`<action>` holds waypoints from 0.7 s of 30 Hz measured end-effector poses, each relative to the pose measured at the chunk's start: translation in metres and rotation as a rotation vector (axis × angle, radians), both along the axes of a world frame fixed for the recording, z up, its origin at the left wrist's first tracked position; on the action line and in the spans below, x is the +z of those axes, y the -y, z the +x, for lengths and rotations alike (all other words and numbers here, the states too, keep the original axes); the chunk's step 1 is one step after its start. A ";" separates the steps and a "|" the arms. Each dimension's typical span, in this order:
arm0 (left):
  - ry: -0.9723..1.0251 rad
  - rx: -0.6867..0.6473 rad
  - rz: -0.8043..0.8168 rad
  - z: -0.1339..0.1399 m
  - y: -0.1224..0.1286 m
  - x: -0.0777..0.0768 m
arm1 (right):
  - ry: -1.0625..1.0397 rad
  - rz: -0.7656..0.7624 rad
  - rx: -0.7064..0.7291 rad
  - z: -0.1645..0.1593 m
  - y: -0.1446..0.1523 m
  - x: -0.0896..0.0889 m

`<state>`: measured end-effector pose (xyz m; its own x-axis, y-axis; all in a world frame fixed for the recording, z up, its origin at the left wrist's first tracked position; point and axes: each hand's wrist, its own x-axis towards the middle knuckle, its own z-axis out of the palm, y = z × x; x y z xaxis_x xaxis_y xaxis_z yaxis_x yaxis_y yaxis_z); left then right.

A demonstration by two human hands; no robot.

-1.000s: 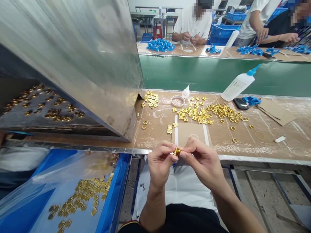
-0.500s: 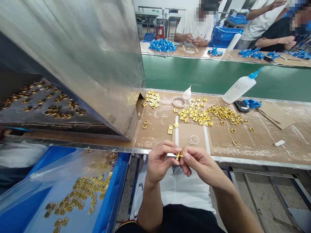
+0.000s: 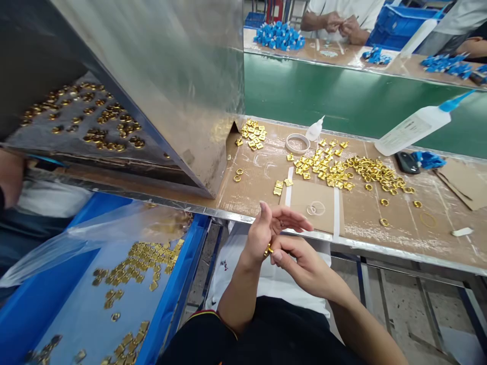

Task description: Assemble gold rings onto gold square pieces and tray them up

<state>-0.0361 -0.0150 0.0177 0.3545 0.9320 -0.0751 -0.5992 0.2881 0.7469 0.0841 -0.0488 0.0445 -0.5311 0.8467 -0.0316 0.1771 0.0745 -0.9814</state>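
Observation:
Over the table's front edge, my left hand (image 3: 271, 227) is open, its thumb up and its fingers stretched out to the right. My right hand (image 3: 302, 261) pinches a small gold ring piece (image 3: 268, 250) between thumb and fingers, against the heel of my left palm. Part of that piece is hidden by the fingers. Just beyond my hands, a cardboard sheet (image 3: 323, 195) taped to the table bears thin clear bands (image 3: 315, 208). Behind it lie square gold pieces (image 3: 315, 165) and a heap of gold rings (image 3: 375, 172).
A metal hood (image 3: 182, 91) on the left covers more gold rings (image 3: 97, 134). Below is a blue crate (image 3: 160, 304) with gold plates. A tape roll (image 3: 297, 144), a small bottle (image 3: 315, 129) and a large bottle (image 3: 414, 129) stand behind. A co-worker's hands (image 3: 342, 25) are across the green belt (image 3: 323, 94).
My left hand has let go of the gold piece and spread its fingers. My right hand has brought the piece toward my left palm's heel. The camera view has tilted down and turned left.

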 end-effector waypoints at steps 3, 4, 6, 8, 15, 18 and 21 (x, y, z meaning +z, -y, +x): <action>-0.008 -0.087 0.018 -0.002 0.004 0.002 | 0.029 0.075 -0.021 -0.001 0.004 0.002; -0.025 -0.107 0.039 -0.003 0.005 0.002 | 0.043 0.105 -0.035 0.000 0.005 0.003; -0.064 -0.136 0.081 -0.003 0.006 0.005 | 0.072 0.155 -0.056 0.001 0.007 0.007; -0.089 -0.145 0.116 -0.001 0.007 0.010 | 0.097 0.181 -0.064 0.002 0.009 0.012; -0.230 -0.176 0.281 0.009 -0.002 0.056 | 0.114 0.277 -0.107 0.014 0.014 0.040; -0.277 -0.223 0.339 0.015 -0.010 0.077 | 0.105 0.278 -0.148 0.020 0.013 0.055; -0.290 -0.256 0.412 0.021 -0.018 0.096 | 0.048 0.279 -0.170 0.024 0.009 0.070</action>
